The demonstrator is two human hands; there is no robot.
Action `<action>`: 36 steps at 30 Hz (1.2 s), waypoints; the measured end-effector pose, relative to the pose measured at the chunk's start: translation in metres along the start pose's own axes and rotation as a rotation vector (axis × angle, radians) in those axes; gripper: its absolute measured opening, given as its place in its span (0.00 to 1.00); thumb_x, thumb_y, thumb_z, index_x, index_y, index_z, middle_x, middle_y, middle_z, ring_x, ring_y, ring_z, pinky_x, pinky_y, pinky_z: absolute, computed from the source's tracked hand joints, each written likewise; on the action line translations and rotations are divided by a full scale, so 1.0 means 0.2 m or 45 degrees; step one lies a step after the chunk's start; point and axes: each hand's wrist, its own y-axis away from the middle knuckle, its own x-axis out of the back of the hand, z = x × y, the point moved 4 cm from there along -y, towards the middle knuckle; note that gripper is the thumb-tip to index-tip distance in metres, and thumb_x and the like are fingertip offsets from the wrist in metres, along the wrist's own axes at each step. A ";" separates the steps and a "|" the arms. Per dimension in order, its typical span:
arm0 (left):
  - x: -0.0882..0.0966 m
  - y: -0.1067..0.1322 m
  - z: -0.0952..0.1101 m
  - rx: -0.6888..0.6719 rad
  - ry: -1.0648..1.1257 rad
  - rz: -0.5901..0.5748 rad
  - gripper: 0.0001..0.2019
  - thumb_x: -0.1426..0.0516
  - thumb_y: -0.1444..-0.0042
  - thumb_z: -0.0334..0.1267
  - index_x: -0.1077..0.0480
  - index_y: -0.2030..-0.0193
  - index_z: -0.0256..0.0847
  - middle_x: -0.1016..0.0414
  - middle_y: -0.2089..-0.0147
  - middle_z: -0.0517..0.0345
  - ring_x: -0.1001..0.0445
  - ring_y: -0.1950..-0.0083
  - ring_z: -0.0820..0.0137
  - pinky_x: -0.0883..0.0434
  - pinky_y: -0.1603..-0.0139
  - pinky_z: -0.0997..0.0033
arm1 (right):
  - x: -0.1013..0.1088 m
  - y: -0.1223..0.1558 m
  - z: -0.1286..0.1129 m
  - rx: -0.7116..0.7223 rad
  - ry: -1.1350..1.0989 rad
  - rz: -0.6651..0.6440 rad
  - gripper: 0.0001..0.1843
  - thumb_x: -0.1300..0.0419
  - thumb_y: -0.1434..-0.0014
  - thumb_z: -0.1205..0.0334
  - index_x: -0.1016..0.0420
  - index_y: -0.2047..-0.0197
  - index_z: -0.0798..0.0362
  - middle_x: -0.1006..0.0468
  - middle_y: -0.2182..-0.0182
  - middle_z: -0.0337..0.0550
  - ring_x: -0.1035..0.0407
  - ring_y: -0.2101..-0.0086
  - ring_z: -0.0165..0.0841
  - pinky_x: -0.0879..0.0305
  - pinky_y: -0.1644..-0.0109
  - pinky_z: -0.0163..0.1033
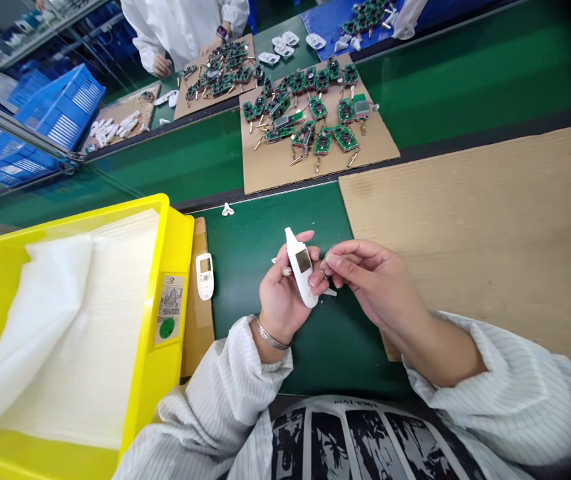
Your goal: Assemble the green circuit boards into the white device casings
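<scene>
My left hand [279, 293] is closed around a white thermometer-shaped device [300, 265] with a small grey screen, its narrow tip pointing up and away from me. My right hand [365, 277] is just to its right, fingertips pinched together beside the device's body; what they pinch is too small to name. A small white piece [330, 292] lies on the green mat [265, 233] under the fingers. Both hands hover above the mat near my chest.
A second white device [204, 275] lies beside the yellow bin [168, 233] lined with white foam sheet. Cardboard sheets [490, 227] lie at right; another [285, 163] carries several green circuit boards. A co-worker in white stands at the far side near blue crates [60, 110].
</scene>
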 end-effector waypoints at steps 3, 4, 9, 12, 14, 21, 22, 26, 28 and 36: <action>-0.01 0.00 0.00 0.037 -0.005 0.003 0.20 0.58 0.34 0.43 0.29 0.51 0.38 0.36 0.67 0.54 0.40 0.75 0.76 0.43 0.78 0.78 | 0.00 0.00 -0.01 0.026 0.113 -0.018 0.10 0.30 0.47 0.55 0.23 0.67 0.51 0.21 0.74 0.39 0.27 0.73 0.29 0.30 0.71 0.34; -0.01 0.00 0.00 0.055 -0.013 0.006 0.21 0.57 0.34 0.45 0.28 0.51 0.37 0.36 0.67 0.54 0.40 0.75 0.76 0.44 0.79 0.78 | 0.00 -0.01 -0.02 0.055 0.180 -0.043 0.10 0.31 0.45 0.54 0.24 0.66 0.51 0.21 0.73 0.39 0.27 0.72 0.30 0.29 0.69 0.36; -0.01 0.01 0.01 0.173 -0.045 -0.011 0.26 0.57 0.36 0.51 0.29 0.48 0.34 0.35 0.66 0.51 0.40 0.74 0.76 0.47 0.82 0.80 | 0.00 0.01 -0.14 0.510 0.792 -0.126 0.03 0.38 0.39 0.59 0.26 0.64 0.48 0.22 0.67 0.40 0.26 0.66 0.34 0.29 0.62 0.41; 0.00 0.01 0.00 0.260 -0.064 -0.003 0.26 0.56 0.36 0.52 0.29 0.48 0.33 0.36 0.67 0.52 0.40 0.74 0.75 0.47 0.82 0.81 | -0.01 0.02 -0.19 0.699 1.133 -0.198 0.03 0.40 0.38 0.66 0.27 0.62 0.48 0.23 0.69 0.39 0.27 0.66 0.34 0.30 0.62 0.41; 0.00 0.01 -0.01 0.294 -0.075 -0.003 0.25 0.55 0.36 0.52 0.29 0.50 0.34 0.36 0.69 0.53 0.39 0.75 0.75 0.47 0.82 0.81 | -0.03 0.02 -0.19 0.782 1.252 -0.269 0.05 0.42 0.38 0.69 0.29 0.64 0.49 0.24 0.68 0.40 0.26 0.62 0.36 0.30 0.60 0.42; 0.01 0.02 -0.03 0.319 -0.072 -0.029 0.19 0.53 0.37 0.50 0.30 0.60 0.37 0.38 0.70 0.56 0.38 0.74 0.75 0.45 0.82 0.81 | -0.04 0.04 -0.17 0.922 1.378 -0.210 0.03 0.42 0.38 0.66 0.30 0.65 0.52 0.30 0.51 0.50 0.34 0.48 0.44 0.39 0.43 0.56; 0.01 0.02 -0.04 0.322 -0.066 -0.044 0.19 0.53 0.37 0.50 0.31 0.60 0.36 0.38 0.70 0.56 0.38 0.74 0.74 0.45 0.82 0.81 | -0.04 0.04 -0.17 0.893 1.347 -0.204 0.04 0.42 0.38 0.65 0.29 0.66 0.52 0.30 0.49 0.50 0.35 0.46 0.45 0.39 0.42 0.56; 0.01 0.02 -0.04 0.340 -0.058 -0.027 0.19 0.52 0.37 0.51 0.31 0.61 0.37 0.39 0.70 0.56 0.39 0.74 0.75 0.46 0.82 0.81 | -0.05 0.04 -0.15 0.830 1.281 -0.145 0.04 0.40 0.39 0.65 0.29 0.67 0.51 0.31 0.46 0.49 0.42 0.41 0.47 0.41 0.40 0.59; 0.01 0.02 -0.04 0.334 -0.050 -0.016 0.19 0.52 0.37 0.50 0.31 0.63 0.36 0.39 0.69 0.56 0.39 0.74 0.75 0.45 0.82 0.81 | -0.05 0.04 -0.14 0.843 1.289 -0.124 0.04 0.40 0.39 0.65 0.29 0.67 0.51 0.31 0.45 0.48 0.43 0.40 0.47 0.43 0.39 0.61; -0.01 0.03 -0.05 0.309 -0.041 0.010 0.19 0.53 0.38 0.50 0.31 0.63 0.36 0.38 0.67 0.55 0.39 0.75 0.76 0.45 0.83 0.81 | -0.04 0.03 -0.13 0.889 1.329 -0.088 0.04 0.39 0.40 0.65 0.30 0.67 0.50 0.31 0.45 0.48 0.44 0.39 0.48 0.44 0.37 0.61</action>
